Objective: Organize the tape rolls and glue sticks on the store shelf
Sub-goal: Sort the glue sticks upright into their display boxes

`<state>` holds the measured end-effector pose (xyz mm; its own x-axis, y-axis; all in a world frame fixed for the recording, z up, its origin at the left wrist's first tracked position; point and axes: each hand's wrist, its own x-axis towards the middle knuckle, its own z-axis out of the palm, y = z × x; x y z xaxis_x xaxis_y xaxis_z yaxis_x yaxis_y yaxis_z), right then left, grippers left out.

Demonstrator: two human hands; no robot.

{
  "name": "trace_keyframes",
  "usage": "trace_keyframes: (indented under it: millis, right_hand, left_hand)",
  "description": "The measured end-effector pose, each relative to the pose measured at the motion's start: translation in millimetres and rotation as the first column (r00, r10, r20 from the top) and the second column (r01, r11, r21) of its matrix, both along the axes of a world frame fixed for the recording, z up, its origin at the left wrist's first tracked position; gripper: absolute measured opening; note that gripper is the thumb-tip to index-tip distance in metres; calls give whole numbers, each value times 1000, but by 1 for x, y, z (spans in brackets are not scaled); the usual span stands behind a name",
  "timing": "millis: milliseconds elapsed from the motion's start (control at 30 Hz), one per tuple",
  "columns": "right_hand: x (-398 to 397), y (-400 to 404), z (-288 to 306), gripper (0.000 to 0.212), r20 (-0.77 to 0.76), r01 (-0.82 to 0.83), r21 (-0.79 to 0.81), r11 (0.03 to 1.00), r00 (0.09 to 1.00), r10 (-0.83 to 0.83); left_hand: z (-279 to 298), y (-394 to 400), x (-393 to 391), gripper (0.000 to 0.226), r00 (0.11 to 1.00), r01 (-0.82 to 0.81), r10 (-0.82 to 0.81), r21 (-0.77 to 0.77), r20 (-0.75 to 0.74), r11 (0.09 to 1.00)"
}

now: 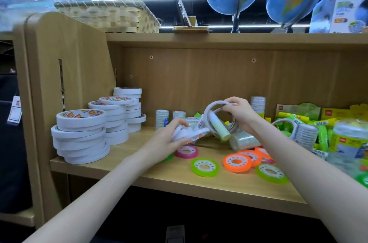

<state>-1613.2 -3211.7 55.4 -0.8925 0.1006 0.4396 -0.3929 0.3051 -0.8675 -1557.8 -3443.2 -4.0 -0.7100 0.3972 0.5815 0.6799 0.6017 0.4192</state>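
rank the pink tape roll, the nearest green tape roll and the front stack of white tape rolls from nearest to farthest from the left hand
From the left hand:
1. pink tape roll, just right below it
2. green tape roll, front right
3. front stack of white tape rolls, far left

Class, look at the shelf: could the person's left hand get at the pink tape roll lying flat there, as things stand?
Probably not straight away: the left hand lies just above the pink tape roll, but it already grips white tape rolls.

My left hand [172,136] is curled in a grip, palm turned rightward, forearm reaching up from lower left; my right hand [242,114] sits higher, fingers pinching, wrist bent down
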Motion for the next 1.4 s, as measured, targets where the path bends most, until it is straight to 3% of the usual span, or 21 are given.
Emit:
trace_keyframes:
  millis: [100, 167, 300, 400, 467, 500, 633, 733, 767, 833, 1000, 1033, 1133, 1233, 1400]
  right_hand:
    - [4, -7, -1, 15, -104, -10, 41, 999, 994, 14]
    - [11, -12, -2, 13, -186, 15, 202, 979, 982, 23]
    - [23, -20, -14, 24, -205, 63, 598, 799, 976, 77]
    - [29, -34, -33, 41, -168, 132, 738, 662, 986, -9]
    - [31, -46, -51, 40, -241, 242, 787, 567, 967, -79]
    - [32, -50, -55, 36, -286, 275, 767, 580, 955, -75]
    - [22, -43, -46, 16, -306, 257, 557, 790, 947, -93]
    - [20, -37, -33, 22, -135, 142, 175, 974, 984, -119]
    - [22, -37, -30, 23, -81, 85, 19, 996, 993, -83]
    - [23, -37, -26, 25, -32, 31, -160, 987, 999, -36]
    - [24, -37, -5, 22, -30, -63, -417, 907, 998, 55]
    - [22, -35, -1, 20, -22, -49, -377, 925, 999, 44]
    - [20, -33, 9, 15, -23, 28, -6, 1000, 999, -28]
    - [22, -40, 8, 13, -114, 84, 263, 961, 992, -55]
    - [34, -57, 2, 17, -261, 136, 307, 942, 964, -54]
  left_hand:
    - [0, 2, -4, 20, 999, -39, 42, 190, -9, 981]
    - [-1, 4, -5, 19, 999, -46, 45, 321, 8, 946]
    - [-4, 5, -8, 21, 994, -65, 96, 384, -62, 921]
    - [-8, 7, -9, 20, 967, -90, 172, 381, -188, 920]
    - [-9, 7, -8, 20, 932, -136, 250, 389, -261, 911]
    - [-9, 7, -8, 20, 920, -151, 275, 396, -279, 906]
    - [-8, 4, -3, 20, 912, -169, 311, 447, -266, 878]
    - [-6, 2, -1, 16, 921, -177, 330, 531, -209, 829]
    - [-6, 2, -1, 14, 923, -176, 332, 554, -194, 814]
    - [-6, 3, -1, 13, 920, -175, 340, 573, -194, 800]
    - [-10, 4, -11, 18, 888, -175, 361, 515, -286, 839]
    - [-11, 4, -13, 19, 887, -182, 363, 504, -287, 844]
    - [-11, 5, -15, 20, 881, -214, 385, 495, -274, 842]
    - [-8, 5, -10, 22, 844, -262, 443, 486, -304, 834]
    - [-8, -26, -21, 38, 704, -560, 554, 133, -445, 818]
